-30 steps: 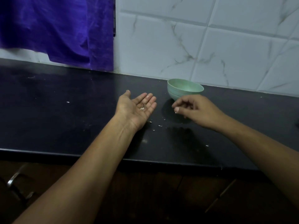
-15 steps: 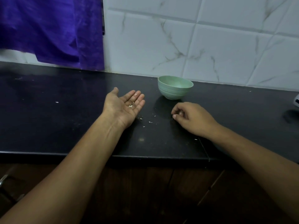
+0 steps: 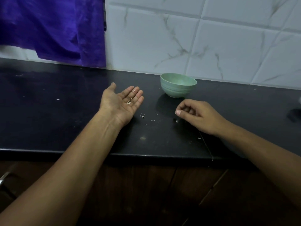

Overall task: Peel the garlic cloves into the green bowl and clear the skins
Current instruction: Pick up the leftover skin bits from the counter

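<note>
The left hand (image 3: 121,106) lies palm-up and flat open on the black stone tabletop (image 3: 65,121), with a few pale papery garlic skin flakes (image 3: 129,102) on its fingers. The right hand (image 3: 197,115), fingers curled, pinches a tiny skin fleck (image 3: 175,111) near the round pale-green bowl (image 3: 177,90). Loose skin bits (image 3: 143,117) lie between the hands.

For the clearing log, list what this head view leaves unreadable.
Head view only:
Inside of the green bowl: its near wall hides the bottom, so any cloves are unseen.
The right hand: curled fingers hide whether it pinches anything.
The pale bits on the left hand: too small to name as skins.
The dark object at the right edge: cut off and dim.
</note>
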A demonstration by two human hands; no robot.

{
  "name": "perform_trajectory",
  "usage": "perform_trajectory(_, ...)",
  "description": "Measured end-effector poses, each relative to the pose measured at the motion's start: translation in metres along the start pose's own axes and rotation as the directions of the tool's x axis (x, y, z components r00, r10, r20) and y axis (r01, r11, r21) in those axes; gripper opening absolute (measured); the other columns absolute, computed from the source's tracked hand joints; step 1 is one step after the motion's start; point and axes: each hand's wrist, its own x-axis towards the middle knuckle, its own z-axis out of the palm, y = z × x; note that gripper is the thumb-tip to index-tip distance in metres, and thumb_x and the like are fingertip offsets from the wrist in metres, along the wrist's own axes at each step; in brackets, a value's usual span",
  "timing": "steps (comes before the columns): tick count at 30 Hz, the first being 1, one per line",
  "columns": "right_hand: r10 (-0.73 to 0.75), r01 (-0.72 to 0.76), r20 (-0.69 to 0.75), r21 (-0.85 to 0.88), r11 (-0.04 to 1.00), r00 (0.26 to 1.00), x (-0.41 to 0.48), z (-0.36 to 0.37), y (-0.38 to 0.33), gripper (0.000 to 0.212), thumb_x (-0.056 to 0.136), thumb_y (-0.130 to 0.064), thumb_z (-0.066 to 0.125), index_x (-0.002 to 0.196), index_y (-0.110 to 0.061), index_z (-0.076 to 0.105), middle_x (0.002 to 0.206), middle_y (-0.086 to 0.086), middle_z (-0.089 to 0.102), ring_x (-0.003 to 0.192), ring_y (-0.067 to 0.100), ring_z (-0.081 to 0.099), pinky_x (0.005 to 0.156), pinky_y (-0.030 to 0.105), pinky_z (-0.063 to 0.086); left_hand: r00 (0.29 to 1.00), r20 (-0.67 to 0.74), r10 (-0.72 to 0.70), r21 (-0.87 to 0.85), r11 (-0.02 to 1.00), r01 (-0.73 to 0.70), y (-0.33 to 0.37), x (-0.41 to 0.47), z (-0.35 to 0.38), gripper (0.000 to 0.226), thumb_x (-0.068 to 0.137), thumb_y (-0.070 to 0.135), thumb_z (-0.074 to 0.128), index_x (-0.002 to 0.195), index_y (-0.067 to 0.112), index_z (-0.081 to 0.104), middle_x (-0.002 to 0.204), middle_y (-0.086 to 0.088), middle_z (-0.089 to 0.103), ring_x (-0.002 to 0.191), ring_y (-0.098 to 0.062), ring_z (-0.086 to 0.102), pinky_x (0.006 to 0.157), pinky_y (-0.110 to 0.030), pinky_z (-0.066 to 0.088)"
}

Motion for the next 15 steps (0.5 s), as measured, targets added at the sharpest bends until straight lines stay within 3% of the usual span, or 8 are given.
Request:
perform_trajectory(3, -0.057, 0.057, 0.013, -0.016, 0.998, 0.998, -0.008, -0.001, 0.004, 0.014, 0.1, -0.043, 0.062, 0.105, -0.032, 0.068, 0.089, -0.007, 0.069, 0.075, 0.018, 0.064, 0.066, 0.037, 0.054, 1.0, 0.002, 0.002, 0.001, 1.0, -0.002, 0.0, 0.0, 0.001, 0.065, 0.111, 0.053, 0.033, 0.123, -0.003, 0.064, 0.117, -0.016, 0.073, 0.109, -0.031, 0.072, 0.093, -0.043, 0.059)
perform_trajectory(8, -0.195, 0.206, 0.079, -0.178, 0.962, 0.978, -0.009, 0.012, -0.002, 0.038, 0.096, -0.059, 0.051, 0.12, -0.033, 0.065, 0.102, -0.014, 0.059, 0.091, 0.006, 0.059, 0.075, 0.023, 0.047, 1.0, 0.001, 0.004, 0.009, 1.0, -0.004, -0.001, 0.0, 0.001, 0.064, 0.111, 0.053, 0.033, 0.123, -0.003, 0.064, 0.115, -0.016, 0.073, 0.108, -0.031, 0.072, 0.092, -0.043, 0.058)
perform_trajectory(12, -0.255, 0.278, 0.116, -0.3, 0.912, 0.96, 0.01, 0.024, -0.015, 0.039, 0.098, -0.06, 0.045, 0.116, -0.031, 0.062, 0.101, -0.012, 0.054, 0.091, 0.004, 0.056, 0.08, 0.034, 0.051, 1.0, -0.01, 0.012, 0.019, 1.0, -0.012, -0.002, 0.0, 0.002, 0.064, 0.111, 0.053, 0.034, 0.121, -0.003, 0.064, 0.114, -0.016, 0.074, 0.107, -0.031, 0.072, 0.092, -0.043, 0.059)
perform_trajectory(15, -0.224, 0.225, 0.044, -0.354, 0.908, 0.974, 0.035, 0.043, -0.024, 0.034, 0.1, -0.056, 0.046, 0.106, -0.028, 0.063, 0.091, -0.011, 0.054, 0.084, 0.012, 0.058, 0.077, 0.041, 0.051, 1.0, -0.017, 0.015, 0.029, 0.999, -0.015, -0.003, -0.001, 0.002, 0.064, 0.111, 0.053, 0.033, 0.119, -0.002, 0.064, 0.114, -0.016, 0.073, 0.106, -0.031, 0.072, 0.091, -0.043, 0.059)
